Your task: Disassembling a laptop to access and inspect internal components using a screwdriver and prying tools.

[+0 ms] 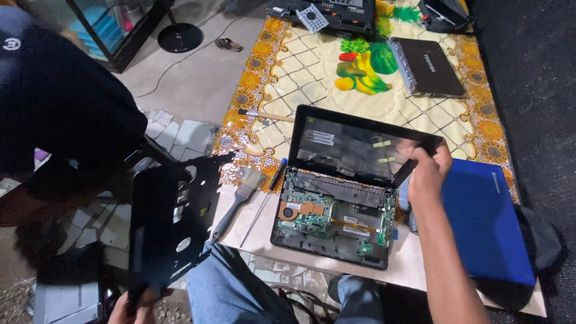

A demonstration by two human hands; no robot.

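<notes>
A small black laptop (333,222) lies open on a white sheet, its keyboard gone and its green circuit board and copper cooler exposed. My right hand (429,165) grips the right edge of its dark screen (354,147), near the upper corner. My left hand (135,307) is at the bottom left and holds the lower end of a black plastic cover panel (168,228) with several cut-outs. The panel stands upright, off the left of the sheet.
A paintbrush (240,198), a blue-handled tool (277,174) and a thin rod lie left of the laptop. A blue closed laptop (486,216) lies to the right, a brown one (429,66) further back on the fruit-patterned mat (264,66). A person in dark clothes (60,96) leans in at left.
</notes>
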